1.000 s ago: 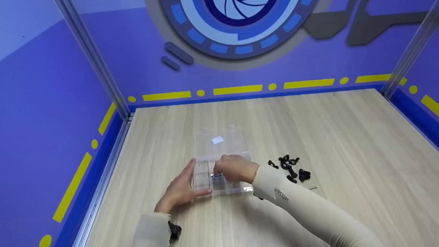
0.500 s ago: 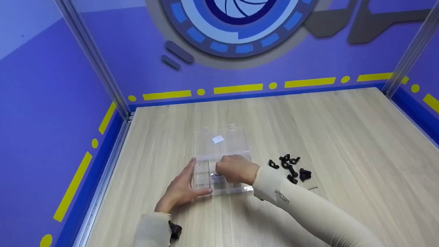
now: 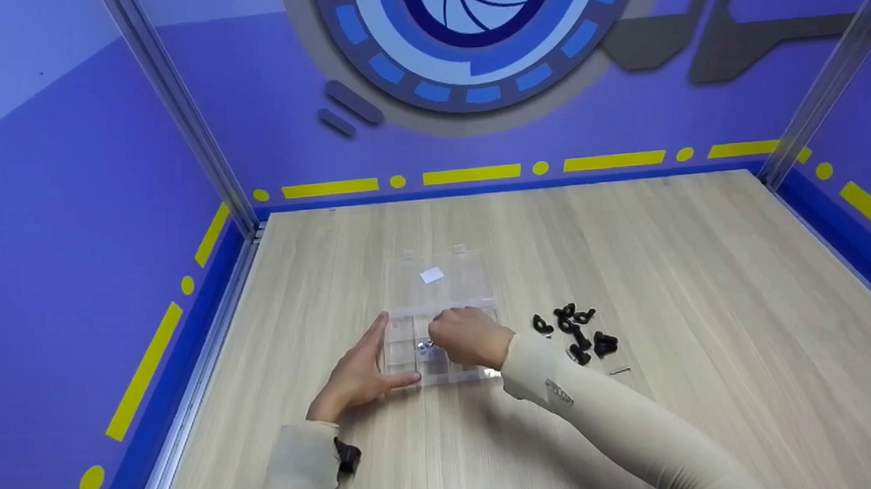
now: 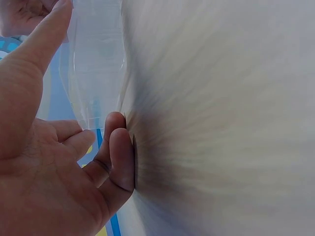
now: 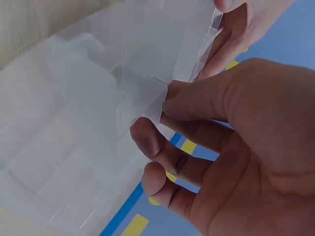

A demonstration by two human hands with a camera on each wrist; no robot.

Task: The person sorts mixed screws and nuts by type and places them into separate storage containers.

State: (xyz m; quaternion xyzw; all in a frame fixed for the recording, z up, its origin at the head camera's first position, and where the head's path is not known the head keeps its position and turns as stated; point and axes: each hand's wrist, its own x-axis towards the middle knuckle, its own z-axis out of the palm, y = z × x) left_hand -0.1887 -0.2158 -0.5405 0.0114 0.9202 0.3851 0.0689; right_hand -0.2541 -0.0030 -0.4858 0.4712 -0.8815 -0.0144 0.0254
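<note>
A clear plastic compartment box (image 3: 401,348) lies on the table with its lid (image 3: 441,274) folded back. My left hand (image 3: 359,374) braces the box's left side, fingers spread along it and thumb (image 4: 47,42) reaching over the front edge. Over the middle compartments, my right hand (image 3: 466,337) pinches a thin clear plastic divider (image 5: 150,101) between thumb and index finger. Its other fingers (image 5: 147,137) are loosely bent outside the pinch. A bright glint shows at the divider in the head view, and the right hand hides several compartments behind it.
Several black plastic knobs and wing-shaped fasteners (image 3: 578,334) lie to the right of the box. A thin metal pin or screw (image 3: 619,370) lies near the right forearm. A small white label (image 3: 431,275) is on the lid. Blue walls surround the table (image 3: 667,262).
My right hand has shifted very slightly to the right over the box, and the glint at its fingertips has changed. The left hand and the box stay where they were.
</note>
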